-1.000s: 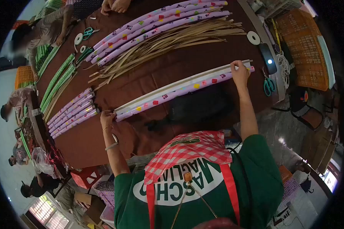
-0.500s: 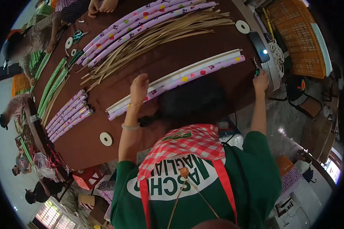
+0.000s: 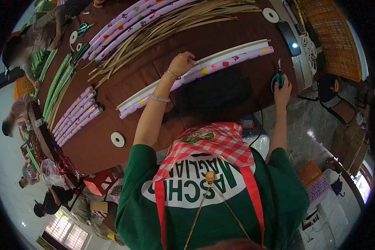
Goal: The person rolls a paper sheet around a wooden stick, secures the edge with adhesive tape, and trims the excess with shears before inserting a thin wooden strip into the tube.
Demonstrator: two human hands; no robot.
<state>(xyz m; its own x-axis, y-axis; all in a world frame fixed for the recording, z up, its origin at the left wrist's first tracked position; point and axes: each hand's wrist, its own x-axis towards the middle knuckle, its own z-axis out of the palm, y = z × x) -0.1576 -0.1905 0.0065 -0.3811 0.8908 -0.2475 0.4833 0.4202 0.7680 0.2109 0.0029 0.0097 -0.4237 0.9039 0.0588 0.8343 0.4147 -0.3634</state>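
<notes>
A long roll of lilac gift wrap (image 3: pixel 237 60) with coloured gift prints lies on the brown table, its white edge (image 3: pixel 221 53) turned up beside a thin tan strip. Over the far edge of this roll is my left hand (image 3: pixel 181 65), fingers curled inward; whether anything sits between the fingertips is hidden. At the table's right end my right hand (image 3: pixel 282 91) holds teal-handled scissors (image 3: pixel 277 79) by the handles. The scissors' blades point away from me.
Tan strips (image 3: pixel 154 39) and long lilac rolls (image 3: pixel 133 25) lie along the far side. Shorter rolls (image 3: pixel 77 116) and a white tape reel (image 3: pixel 118 139) are at left. A black device (image 3: pixel 288 37) stands at the right edge. Other people (image 3: pixel 46 27) work at far left.
My left hand has slid rightward along the roll. My right hand and the scissors have drawn slightly toward me, with more of the handles showing. The whole view has shifted a little.
</notes>
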